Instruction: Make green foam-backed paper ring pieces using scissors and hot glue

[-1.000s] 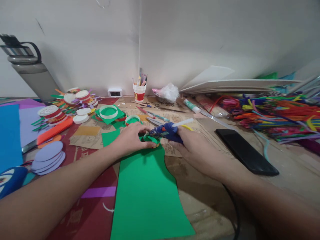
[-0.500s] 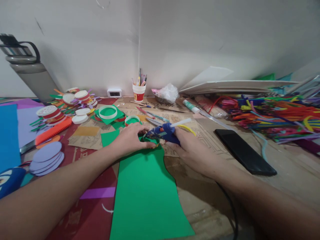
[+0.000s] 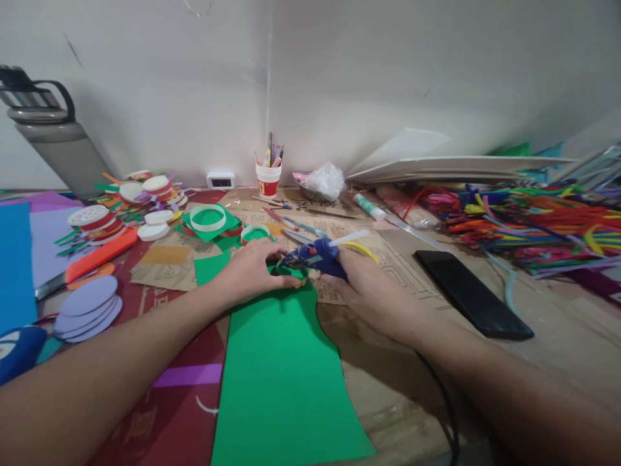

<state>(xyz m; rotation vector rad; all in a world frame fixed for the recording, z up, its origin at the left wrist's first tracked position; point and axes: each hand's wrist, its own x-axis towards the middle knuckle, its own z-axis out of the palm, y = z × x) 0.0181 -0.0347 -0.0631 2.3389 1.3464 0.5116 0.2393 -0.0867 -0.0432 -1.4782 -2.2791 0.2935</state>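
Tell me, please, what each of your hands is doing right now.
Left hand: fingers closed on a small ring.
Right hand: closed around a blue glue gun.

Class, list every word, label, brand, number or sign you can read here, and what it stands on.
No text reads clearly.
Glue gun: label too small.
Clock: display too small.
Pen cup: red label's marks too small.
Brown paper: print blurred.
Red sheet: pale marks blurred.
Green-white tube: label too small.
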